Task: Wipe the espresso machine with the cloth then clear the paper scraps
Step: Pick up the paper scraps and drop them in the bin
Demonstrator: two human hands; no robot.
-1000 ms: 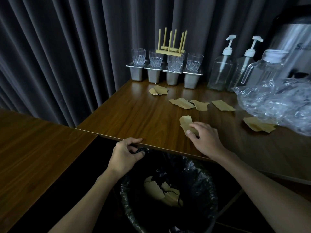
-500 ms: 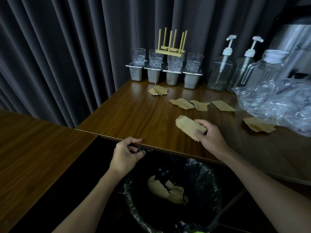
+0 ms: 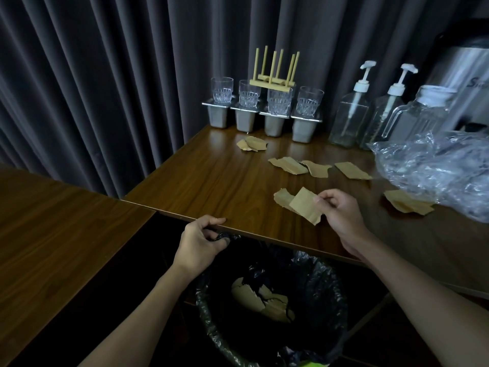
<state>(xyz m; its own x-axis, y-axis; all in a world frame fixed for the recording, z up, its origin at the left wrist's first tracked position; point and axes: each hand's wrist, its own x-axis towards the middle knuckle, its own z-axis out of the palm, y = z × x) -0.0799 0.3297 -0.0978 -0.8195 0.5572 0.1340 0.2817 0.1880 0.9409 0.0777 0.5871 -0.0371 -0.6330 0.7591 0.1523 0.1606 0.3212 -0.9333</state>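
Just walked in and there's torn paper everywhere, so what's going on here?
A person is clearing torn paper off the wooden counter into a bin below its edge. The right hand pinches a scrap just above the counter, while the left hand grips the black bin bag at its rim. A few pieces already lie in the bin; several loose scraps are yet to be picked up.

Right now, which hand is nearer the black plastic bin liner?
Left. The left hand grips the black plastic bin liner at its rim; the right hand is over the wooden table, pinching a torn brown paper scrap.
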